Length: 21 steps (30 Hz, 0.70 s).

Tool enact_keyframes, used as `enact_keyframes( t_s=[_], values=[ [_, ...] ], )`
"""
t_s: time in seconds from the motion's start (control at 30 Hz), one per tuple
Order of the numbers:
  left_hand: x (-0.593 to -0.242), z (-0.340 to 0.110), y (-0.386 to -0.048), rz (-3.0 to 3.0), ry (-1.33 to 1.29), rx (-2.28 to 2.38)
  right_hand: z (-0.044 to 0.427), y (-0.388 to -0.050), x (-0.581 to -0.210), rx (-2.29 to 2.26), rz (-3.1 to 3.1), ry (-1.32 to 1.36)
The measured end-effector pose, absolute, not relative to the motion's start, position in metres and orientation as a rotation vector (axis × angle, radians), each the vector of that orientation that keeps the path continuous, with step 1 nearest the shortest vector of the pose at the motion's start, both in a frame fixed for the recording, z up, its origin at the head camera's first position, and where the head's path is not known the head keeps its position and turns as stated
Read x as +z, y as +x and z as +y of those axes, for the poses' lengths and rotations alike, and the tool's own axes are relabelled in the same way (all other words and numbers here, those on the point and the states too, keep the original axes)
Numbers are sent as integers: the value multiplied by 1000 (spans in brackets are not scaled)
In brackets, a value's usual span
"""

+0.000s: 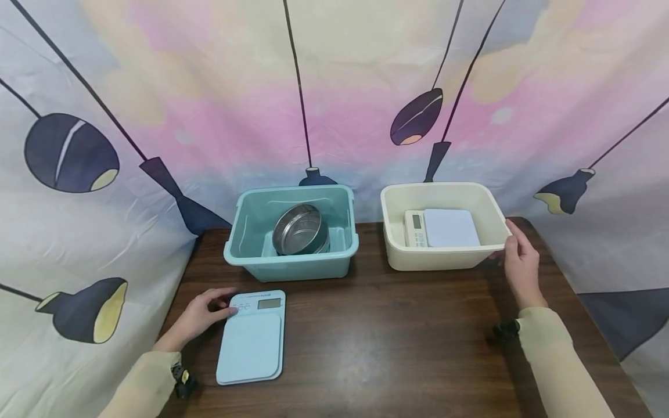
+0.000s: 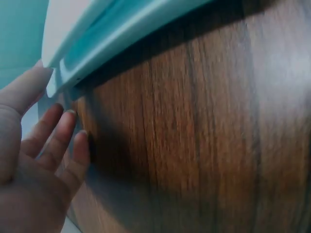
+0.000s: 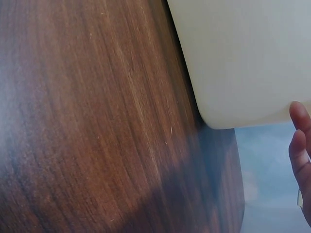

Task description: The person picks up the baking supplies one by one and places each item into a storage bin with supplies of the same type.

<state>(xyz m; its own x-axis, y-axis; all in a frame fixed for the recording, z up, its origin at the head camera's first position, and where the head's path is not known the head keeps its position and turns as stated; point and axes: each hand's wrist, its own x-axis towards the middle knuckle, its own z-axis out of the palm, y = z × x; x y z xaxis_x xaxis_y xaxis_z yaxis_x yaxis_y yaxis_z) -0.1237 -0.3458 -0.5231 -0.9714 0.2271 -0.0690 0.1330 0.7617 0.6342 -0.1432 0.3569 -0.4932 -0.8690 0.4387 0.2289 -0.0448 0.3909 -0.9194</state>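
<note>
A light blue kitchen scale (image 1: 250,342) lies flat on the table at the front left, its display at the far end. My left hand (image 1: 201,313) is at its upper left corner, the thumb (image 2: 29,87) touching the edge and the other fingers loosely spread beside it. At the right end of the cream bin (image 1: 434,259), my right hand (image 1: 521,267) touches the outer wall and rim with fairly straight fingers (image 3: 299,116). Inside that bin sits a white kitchen scale (image 1: 450,227) with a cream button panel.
A teal bin (image 1: 298,268) stands at the back left, holding round metal sieves (image 1: 299,229) that look stacked. Both bins are on a dark wooden table (image 1: 387,337). Behind the table hangs a cloth (image 1: 345,87) printed with lamps.
</note>
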Motion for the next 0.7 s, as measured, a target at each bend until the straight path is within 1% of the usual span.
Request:
enact_keyframes(
  t_s=[0.23,0.33,0.43,0.7],
  values=[
    [-522,-348,-129,2720,370,990,343,-132,-470,1515,-2209,-314],
    [-522,-349,-130,2691,369,968,343,-133,-472,1519,-2202,-314],
    [-521,-349,-131,2687,374,943,351,-139,-485,1505,-2199,-323],
    [-523,-350,-131,2703,363,912,343,-133,-472,1525,-2192,-307]
  ],
)
